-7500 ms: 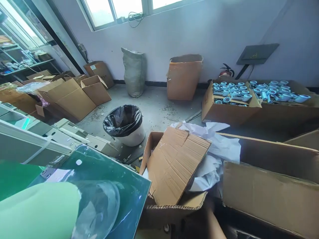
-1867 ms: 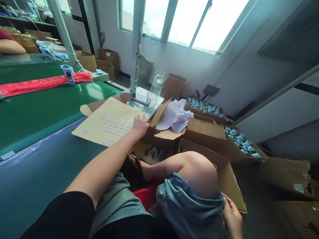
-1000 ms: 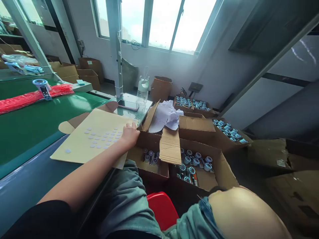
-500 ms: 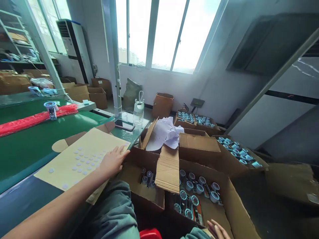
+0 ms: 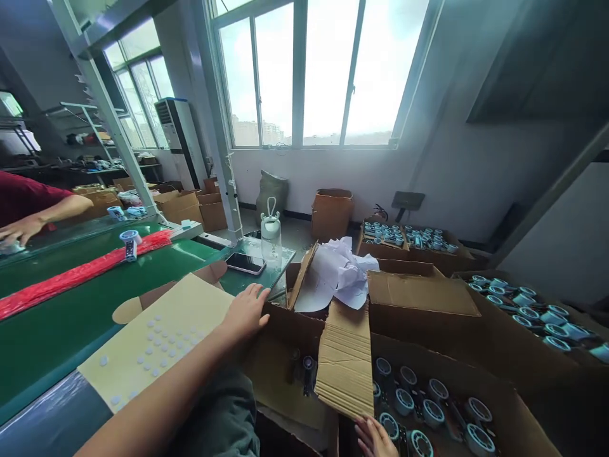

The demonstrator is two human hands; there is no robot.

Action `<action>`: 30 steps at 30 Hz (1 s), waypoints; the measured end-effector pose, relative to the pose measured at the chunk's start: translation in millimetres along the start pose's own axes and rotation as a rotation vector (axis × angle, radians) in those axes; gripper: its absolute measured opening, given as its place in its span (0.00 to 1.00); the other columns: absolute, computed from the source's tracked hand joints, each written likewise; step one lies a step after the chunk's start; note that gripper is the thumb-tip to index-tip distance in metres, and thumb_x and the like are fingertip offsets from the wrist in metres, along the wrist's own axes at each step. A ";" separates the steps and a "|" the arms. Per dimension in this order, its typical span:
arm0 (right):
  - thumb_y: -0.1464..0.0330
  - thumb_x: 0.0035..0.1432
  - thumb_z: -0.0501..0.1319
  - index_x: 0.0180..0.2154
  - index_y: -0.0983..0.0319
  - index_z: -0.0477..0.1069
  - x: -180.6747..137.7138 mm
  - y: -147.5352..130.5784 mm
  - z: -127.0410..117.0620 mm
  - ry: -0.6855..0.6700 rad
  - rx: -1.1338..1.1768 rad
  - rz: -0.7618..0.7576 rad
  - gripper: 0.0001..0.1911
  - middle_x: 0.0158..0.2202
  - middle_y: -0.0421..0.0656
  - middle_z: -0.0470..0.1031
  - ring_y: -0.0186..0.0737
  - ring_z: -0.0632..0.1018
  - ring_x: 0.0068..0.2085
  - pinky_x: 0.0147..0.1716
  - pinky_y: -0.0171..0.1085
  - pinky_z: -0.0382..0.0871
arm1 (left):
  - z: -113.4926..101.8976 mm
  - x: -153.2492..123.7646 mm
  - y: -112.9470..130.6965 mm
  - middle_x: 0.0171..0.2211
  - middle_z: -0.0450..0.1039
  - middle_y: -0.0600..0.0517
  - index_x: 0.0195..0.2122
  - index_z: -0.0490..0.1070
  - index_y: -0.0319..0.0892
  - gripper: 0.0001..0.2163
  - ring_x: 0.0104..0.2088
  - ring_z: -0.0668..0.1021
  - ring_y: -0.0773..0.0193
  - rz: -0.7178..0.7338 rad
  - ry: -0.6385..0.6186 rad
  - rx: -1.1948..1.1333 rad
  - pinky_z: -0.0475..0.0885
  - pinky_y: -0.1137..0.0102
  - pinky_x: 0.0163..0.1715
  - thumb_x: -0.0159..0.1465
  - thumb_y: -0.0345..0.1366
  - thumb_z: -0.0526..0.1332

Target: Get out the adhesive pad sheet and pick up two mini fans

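Daylight from tall windows point(image 5: 304, 70) fell over a room crowded with cartons. Your left hand point(image 5: 245, 312) lay flat, fingers spread and gripping nothing, on the edge of the yellow sheet point(image 5: 157, 336) dotted with small white pads, seemingly to steady it on the green tabletop point(image 5: 57, 317). Your right hand point(image 5: 375, 437) reached, fingers loose and empty, into the open box point(image 5: 504, 406) beside your knee, just short of the blue-ringed parts point(image 5: 423, 409) packed in rows. A phone point(image 5: 245, 263) and bottle point(image 5: 270, 231) stood further back on the tabletop.
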State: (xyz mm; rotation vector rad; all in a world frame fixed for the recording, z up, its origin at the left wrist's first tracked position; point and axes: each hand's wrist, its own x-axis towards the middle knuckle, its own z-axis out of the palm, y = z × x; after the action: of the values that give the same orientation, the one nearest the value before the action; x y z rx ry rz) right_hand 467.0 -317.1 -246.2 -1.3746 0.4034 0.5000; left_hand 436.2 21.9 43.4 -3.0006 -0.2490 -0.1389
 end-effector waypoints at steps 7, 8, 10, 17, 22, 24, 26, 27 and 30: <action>0.45 0.51 0.58 0.36 0.66 0.69 53.1 -7.0 76.7 -0.100 -0.198 -0.143 0.29 0.34 0.47 0.75 0.42 0.77 0.35 0.34 0.41 0.71 | 47.7 74.6 -4.0 0.60 0.54 0.42 0.56 0.58 0.38 0.23 0.60 0.59 0.50 0.032 -0.022 0.031 0.57 0.49 0.57 0.61 0.35 0.59; 0.50 0.57 0.57 0.37 0.66 0.69 63.9 -12.1 87.2 -0.110 -0.255 -0.185 0.24 0.34 0.45 0.74 0.40 0.76 0.34 0.35 0.41 0.71 | 52.8 77.2 -4.2 0.61 0.52 0.40 0.57 0.57 0.37 0.23 0.61 0.57 0.50 0.014 -0.013 0.037 0.56 0.50 0.57 0.61 0.33 0.59; 0.58 0.62 0.57 0.37 0.66 0.69 87.6 -25.4 108.2 -0.125 -0.385 -0.288 0.16 0.34 0.44 0.73 0.39 0.75 0.36 0.37 0.41 0.71 | 61.3 81.0 -2.8 0.62 0.50 0.36 0.59 0.54 0.32 0.24 0.62 0.55 0.50 -0.035 0.015 0.049 0.55 0.53 0.58 0.60 0.26 0.56; 0.69 0.63 0.57 0.43 0.65 0.68 159.5 -79.2 190.8 -0.166 -0.894 -0.712 0.08 0.45 0.46 0.69 0.43 0.71 0.46 0.47 0.48 0.66 | 82.4 88.8 -1.6 0.62 0.49 0.35 0.59 0.55 0.30 0.28 0.62 0.55 0.53 -0.071 0.126 0.097 0.57 0.58 0.59 0.55 0.17 0.44; 0.71 0.62 0.58 0.49 0.63 0.66 185.3 -103.9 273.8 -0.480 -1.204 -1.055 0.14 0.57 0.47 0.59 0.49 0.60 0.57 0.55 0.54 0.54 | 88.1 88.5 -4.3 0.63 0.47 0.37 0.60 0.53 0.32 0.29 0.63 0.52 0.54 -0.052 0.137 0.144 0.55 0.59 0.60 0.54 0.18 0.45; 0.69 0.61 0.59 0.46 0.63 0.68 197.4 -110.5 296.3 -0.608 -1.330 -1.091 0.11 0.53 0.46 0.64 0.48 0.63 0.56 0.55 0.54 0.54 | 86.3 88.4 -3.5 0.63 0.45 0.37 0.60 0.53 0.33 0.30 0.63 0.52 0.54 -0.042 0.118 0.181 0.56 0.59 0.59 0.53 0.18 0.45; 0.67 0.61 0.59 0.43 0.64 0.70 212.6 -116.6 301.1 -0.630 -1.461 -1.060 0.09 0.49 0.46 0.67 0.47 0.65 0.53 0.55 0.53 0.54 | 83.5 88.4 -2.3 0.63 0.45 0.36 0.61 0.52 0.33 0.32 0.63 0.52 0.53 -0.037 0.088 0.221 0.58 0.59 0.59 0.52 0.18 0.46; 0.66 0.62 0.59 0.42 0.64 0.70 221.1 -119.7 296.0 -0.605 -1.521 -1.033 0.09 0.49 0.46 0.67 0.47 0.65 0.53 0.55 0.53 0.54 | 82.3 88.4 -1.7 0.63 0.45 0.36 0.61 0.52 0.33 0.32 0.63 0.52 0.53 -0.038 0.074 0.236 0.58 0.59 0.59 0.52 0.18 0.46; 0.64 0.62 0.58 0.46 0.64 0.68 246.7 -130.6 257.9 -0.435 -1.674 -0.920 0.12 0.54 0.47 0.63 0.49 0.61 0.57 0.56 0.55 0.50 | 80.5 88.2 -0.7 0.63 0.46 0.36 0.61 0.52 0.34 0.33 0.62 0.53 0.53 -0.049 0.053 0.250 0.59 0.59 0.58 0.51 0.18 0.47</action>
State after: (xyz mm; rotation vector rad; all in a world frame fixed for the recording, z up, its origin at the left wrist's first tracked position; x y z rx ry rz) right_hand 740.1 -53.2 -233.8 -2.6599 -1.2998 0.2631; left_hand 529.2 47.3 -27.0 -2.7405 -0.3092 -0.1777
